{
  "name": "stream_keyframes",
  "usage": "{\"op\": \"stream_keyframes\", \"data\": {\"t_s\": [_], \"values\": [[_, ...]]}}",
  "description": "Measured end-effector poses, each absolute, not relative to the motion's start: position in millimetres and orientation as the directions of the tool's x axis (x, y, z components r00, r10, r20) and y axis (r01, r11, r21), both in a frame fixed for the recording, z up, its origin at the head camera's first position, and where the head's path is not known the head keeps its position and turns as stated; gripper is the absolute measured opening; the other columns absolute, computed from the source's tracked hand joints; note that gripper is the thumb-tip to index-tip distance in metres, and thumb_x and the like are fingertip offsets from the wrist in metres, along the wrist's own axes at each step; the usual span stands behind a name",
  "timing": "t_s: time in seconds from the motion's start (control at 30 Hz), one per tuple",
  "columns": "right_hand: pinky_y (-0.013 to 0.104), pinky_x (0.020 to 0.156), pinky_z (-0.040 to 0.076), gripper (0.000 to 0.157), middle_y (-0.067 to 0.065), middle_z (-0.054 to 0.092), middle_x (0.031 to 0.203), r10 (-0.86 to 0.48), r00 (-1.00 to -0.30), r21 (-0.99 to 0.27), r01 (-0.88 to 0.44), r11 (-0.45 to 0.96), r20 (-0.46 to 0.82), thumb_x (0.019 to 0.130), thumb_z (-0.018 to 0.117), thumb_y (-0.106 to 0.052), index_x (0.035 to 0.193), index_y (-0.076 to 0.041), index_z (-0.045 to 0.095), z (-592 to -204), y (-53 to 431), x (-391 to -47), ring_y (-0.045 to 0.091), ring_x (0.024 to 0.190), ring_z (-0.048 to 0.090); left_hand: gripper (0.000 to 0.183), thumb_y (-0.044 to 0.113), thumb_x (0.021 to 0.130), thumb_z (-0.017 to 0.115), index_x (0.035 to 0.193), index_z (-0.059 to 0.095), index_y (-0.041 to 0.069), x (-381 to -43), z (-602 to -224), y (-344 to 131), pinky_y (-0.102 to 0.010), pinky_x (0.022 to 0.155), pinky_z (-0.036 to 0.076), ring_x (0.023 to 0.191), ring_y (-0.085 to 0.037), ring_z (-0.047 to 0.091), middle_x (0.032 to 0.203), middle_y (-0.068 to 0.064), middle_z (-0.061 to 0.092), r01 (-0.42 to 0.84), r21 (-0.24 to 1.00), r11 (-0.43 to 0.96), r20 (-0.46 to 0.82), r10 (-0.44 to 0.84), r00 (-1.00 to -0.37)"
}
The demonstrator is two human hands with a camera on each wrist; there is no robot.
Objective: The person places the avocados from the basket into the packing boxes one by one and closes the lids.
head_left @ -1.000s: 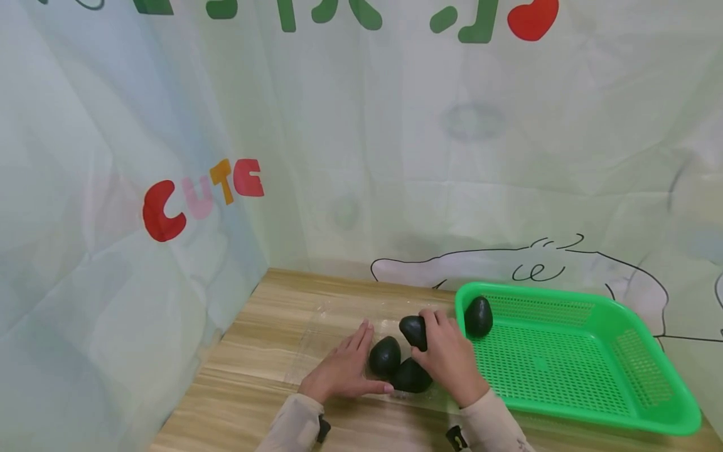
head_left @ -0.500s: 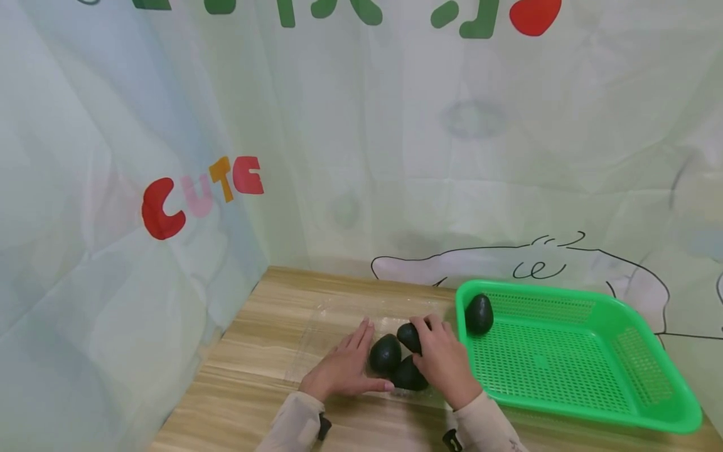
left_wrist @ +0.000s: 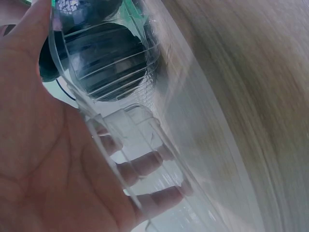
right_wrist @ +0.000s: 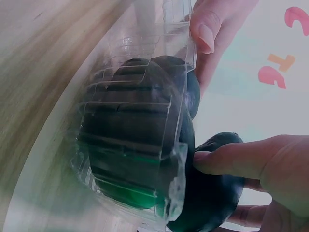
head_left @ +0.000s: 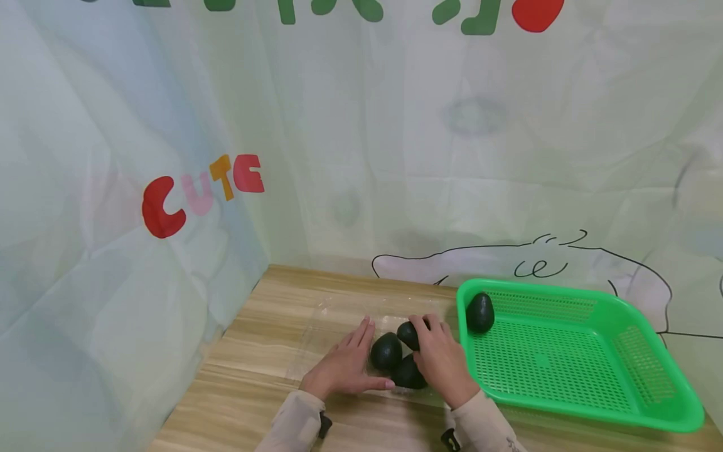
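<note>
A clear plastic clamshell box [head_left: 323, 326] lies on the table, with one half holding dark avocados. My left hand [head_left: 342, 370] rests on the box with fingers extended. Its thumb lies along the near rim, and in the left wrist view the fingers [left_wrist: 145, 164] show through the plastic. One avocado [head_left: 386, 353] sits beside that hand, another [head_left: 409, 373] nearer to me. My right hand [head_left: 443, 365] grips a third avocado [head_left: 408, 336] at the box's right part; its thumb presses the fruit in the right wrist view. The right hand's other fingers are partly hidden.
A green plastic basket [head_left: 556, 351] stands just right of the box, with one avocado [head_left: 480, 312] in its far left corner. The wooden table [head_left: 226, 370] meets a printed cloth wall [head_left: 339, 188] at the back and left.
My right hand has moved slightly left and down with its avocado, bringing it close to the other two. The left hand stays in place.
</note>
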State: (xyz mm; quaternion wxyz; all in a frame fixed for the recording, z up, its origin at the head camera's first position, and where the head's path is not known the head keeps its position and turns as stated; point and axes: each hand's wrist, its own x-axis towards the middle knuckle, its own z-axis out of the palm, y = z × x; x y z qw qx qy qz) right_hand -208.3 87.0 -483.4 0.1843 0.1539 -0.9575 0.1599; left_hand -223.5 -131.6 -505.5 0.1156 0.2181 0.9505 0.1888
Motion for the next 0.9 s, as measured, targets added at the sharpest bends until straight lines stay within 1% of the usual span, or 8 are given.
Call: {"op": "stream_keyframes", "data": {"t_s": [0.03, 0.13, 0.27, 0.3, 0.4, 0.6, 0.77, 0.9], "values": [[0.047, 0.059, 0.058, 0.061, 0.015, 0.058, 0.120, -0.234, -0.884, -0.247, -0.351, 0.903, 0.404, 0.076, 0.089, -0.009, 0.130, -0.012, 0.061, -484, 87, -208, 0.037, 0.102, 0.063, 0.124, 0.080, 0.079, 0.063, 0.163, 0.011, 0.005, -224, -505, -132, -0.064, 0.113, 0.033, 0.153, -0.038, 0.023, 0.171, -0.013, 0.004, 0.373, 0.407, 0.833, -0.136, 0.460, -0.878], [0.046, 0.056, 0.057, 0.048, 0.015, 0.060, 0.115, -0.228, -0.883, -0.245, -0.347, 0.905, 0.411, 0.079, 0.085, -0.005, 0.123, -0.011, 0.066, -484, 87, -207, 0.035, 0.097, 0.064, 0.124, 0.080, 0.079, 0.063, 0.164, 0.010, 0.006, -224, -505, -132, -0.064, 0.113, 0.033, 0.153, -0.038, 0.022, 0.171, -0.013, 0.003, 0.376, 0.412, 0.830, -0.134, 0.463, -0.876], [0.046, 0.058, 0.058, 0.029, 0.016, 0.063, 0.117, -0.233, -0.899, -0.229, -0.331, 0.916, 0.370, 0.085, 0.076, -0.001, 0.113, -0.010, 0.072, -484, 86, -204, 0.035, 0.097, 0.065, 0.125, 0.080, 0.079, 0.064, 0.164, 0.010, 0.007, -224, -505, -132, -0.064, 0.113, 0.033, 0.153, -0.038, 0.022, 0.171, -0.013, 0.004, 0.377, 0.412, 0.829, -0.134, 0.465, -0.875], [0.046, 0.060, 0.058, 0.027, 0.016, 0.064, 0.119, -0.235, -0.906, -0.224, -0.325, 0.919, 0.353, 0.087, 0.075, -0.001, 0.112, -0.011, 0.073, -484, 86, -204, 0.036, 0.099, 0.065, 0.125, 0.080, 0.079, 0.064, 0.164, 0.010, 0.006, -224, -505, -131, -0.064, 0.113, 0.033, 0.153, -0.037, 0.022, 0.171, -0.013, 0.004, 0.378, 0.412, 0.829, -0.134, 0.465, -0.875], [0.046, 0.063, 0.058, 0.024, 0.017, 0.063, 0.123, -0.244, -0.914, -0.205, -0.319, 0.925, 0.324, 0.089, 0.072, -0.002, 0.112, -0.012, 0.075, -484, 86, -203, 0.038, 0.102, 0.065, 0.125, 0.081, 0.079, 0.063, 0.164, 0.011, 0.006, -225, -504, -131, -0.064, 0.114, 0.033, 0.153, -0.037, 0.022, 0.171, -0.013, 0.004, 0.377, 0.413, 0.829, -0.134, 0.465, -0.875], [0.047, 0.069, 0.059, 0.020, 0.018, 0.065, 0.121, -0.227, -0.916, -0.218, -0.308, 0.926, 0.330, 0.090, 0.072, -0.005, 0.109, -0.011, 0.076, -485, 87, -202, 0.037, 0.102, 0.065, 0.125, 0.082, 0.078, 0.063, 0.163, 0.012, 0.006, -226, -507, -131, -0.064, 0.113, 0.033, 0.153, -0.038, 0.023, 0.171, -0.014, 0.005, 0.384, 0.408, 0.828, -0.126, 0.467, -0.875], [0.044, 0.069, 0.059, 0.021, 0.017, 0.066, 0.116, -0.215, -0.897, -0.241, -0.323, 0.915, 0.386, 0.086, 0.078, -0.007, 0.106, -0.010, 0.076, -479, 95, -200, 0.035, 0.095, 0.066, 0.126, 0.083, 0.078, 0.061, 0.163, 0.012, 0.005, -225, -510, -132, -0.064, 0.112, 0.035, 0.152, -0.038, 0.025, 0.171, -0.014, 0.005, 0.389, 0.404, 0.828, -0.118, 0.469, -0.875], [0.040, 0.067, 0.059, 0.021, 0.015, 0.065, 0.111, -0.221, -0.877, -0.272, -0.358, 0.893, 0.427, 0.086, 0.079, -0.006, 0.106, -0.007, 0.075, -466, 106, -198, 0.033, 0.096, 0.065, 0.125, 0.082, 0.078, 0.062, 0.163, 0.012, 0.005, -224, -509, -132, -0.064, 0.112, 0.035, 0.152, -0.039, 0.024, 0.171, -0.014, 0.005, 0.382, 0.414, 0.826, -0.117, 0.464, -0.878]]}}
